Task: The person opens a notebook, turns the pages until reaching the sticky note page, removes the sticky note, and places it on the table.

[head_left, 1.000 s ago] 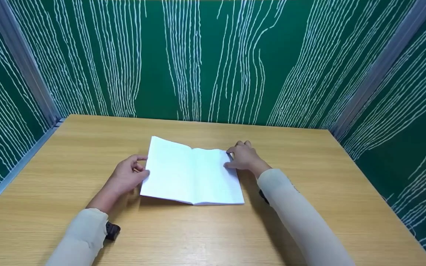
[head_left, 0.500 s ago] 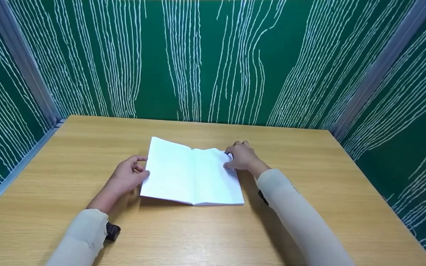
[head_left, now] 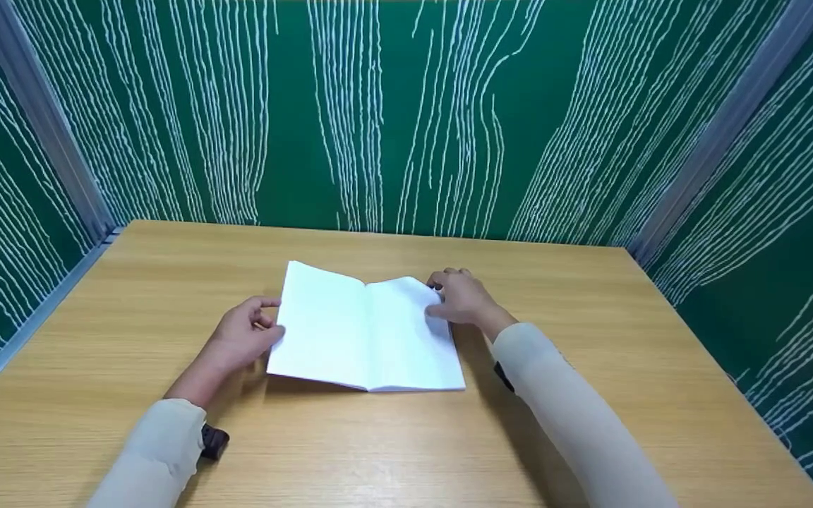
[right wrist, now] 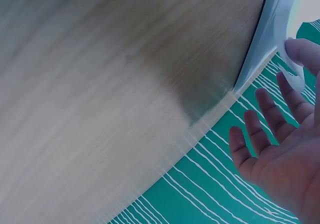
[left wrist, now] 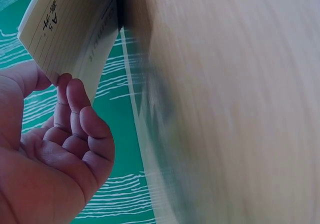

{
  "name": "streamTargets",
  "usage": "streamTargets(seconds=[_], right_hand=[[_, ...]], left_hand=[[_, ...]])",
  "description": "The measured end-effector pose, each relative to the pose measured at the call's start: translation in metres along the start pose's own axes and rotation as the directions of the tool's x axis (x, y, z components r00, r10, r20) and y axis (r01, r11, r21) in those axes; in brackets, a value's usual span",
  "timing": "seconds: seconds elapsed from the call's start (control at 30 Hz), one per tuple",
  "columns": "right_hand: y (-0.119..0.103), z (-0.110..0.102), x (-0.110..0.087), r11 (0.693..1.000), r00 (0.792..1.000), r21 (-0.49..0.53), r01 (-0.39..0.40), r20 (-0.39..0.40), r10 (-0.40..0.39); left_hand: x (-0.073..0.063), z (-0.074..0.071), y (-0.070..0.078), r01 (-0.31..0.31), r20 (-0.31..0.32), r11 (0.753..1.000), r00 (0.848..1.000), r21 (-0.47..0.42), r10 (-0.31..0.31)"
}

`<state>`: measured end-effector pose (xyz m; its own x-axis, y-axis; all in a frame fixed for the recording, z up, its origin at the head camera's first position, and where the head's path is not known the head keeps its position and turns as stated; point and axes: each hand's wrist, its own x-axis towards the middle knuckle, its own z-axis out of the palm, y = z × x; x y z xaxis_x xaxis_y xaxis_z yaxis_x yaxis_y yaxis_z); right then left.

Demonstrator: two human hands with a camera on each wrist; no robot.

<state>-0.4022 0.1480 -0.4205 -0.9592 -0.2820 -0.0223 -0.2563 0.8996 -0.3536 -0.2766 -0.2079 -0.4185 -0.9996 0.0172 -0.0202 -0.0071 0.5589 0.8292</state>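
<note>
An open notebook [head_left: 322, 331] with white pages lies mid-table in the head view, its left half tilted up. My left hand [head_left: 243, 335] pinches its left edge between thumb and fingers. In the left wrist view the notebook's outer side [left wrist: 70, 39] carries ruled lines, handwriting and faint print. At the upper right of the notebook, my right hand [head_left: 466, 296] pinches the edge of a page. The right wrist view has that page [right wrist: 298, 81] curling between thumb and index finger, while the other fingers [right wrist: 270, 111] are spread. Any writing on the facing pages is too bright to make out.
The wooden table [head_left: 392, 451] extends around the notebook. Green walls [head_left: 435, 127] with white wavy lines enclose its back and sides, with grey posts [head_left: 717, 134] at the corners. A black wrist device [head_left: 214, 442] sits at the left cuff.
The upper right corner of the right page has lifted and bowed leftward as my right hand shifted slightly left and up. My left hand and the notebook's left half stayed put.
</note>
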Motion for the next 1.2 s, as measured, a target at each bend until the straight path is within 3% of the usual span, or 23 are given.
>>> streamTargets(seconds=[0.13,0.43,0.83,1.03,1.2], right_hand=[[-0.002,-0.004,-0.002,0.999,1.000,0.038,0.010,-0.007,-0.010],[-0.012,-0.013,-0.007,0.984,0.993,0.137,0.113,0.004,-0.115],[-0.028,-0.012,-0.013,0.947,0.967,0.244,0.208,0.094,-0.237],[-0.038,-0.010,-0.015,0.935,0.943,0.205,0.289,0.109,-0.315],[-0.046,-0.008,-0.017,0.937,0.934,0.166,0.309,0.134,-0.332]], left_hand=[[0.000,0.000,0.000,0.018,0.005,1.000,1.000,-0.009,-0.018],[-0.001,0.001,0.001,0.037,0.016,0.999,0.999,-0.038,-0.037],[-0.001,0.000,0.001,0.018,0.001,1.000,1.000,-0.019,-0.018],[-0.001,0.001,0.000,0.001,0.000,1.000,1.000,-0.026,-0.001],[0.000,0.000,0.000,0.004,-0.004,1.000,1.000,-0.017,-0.004]])
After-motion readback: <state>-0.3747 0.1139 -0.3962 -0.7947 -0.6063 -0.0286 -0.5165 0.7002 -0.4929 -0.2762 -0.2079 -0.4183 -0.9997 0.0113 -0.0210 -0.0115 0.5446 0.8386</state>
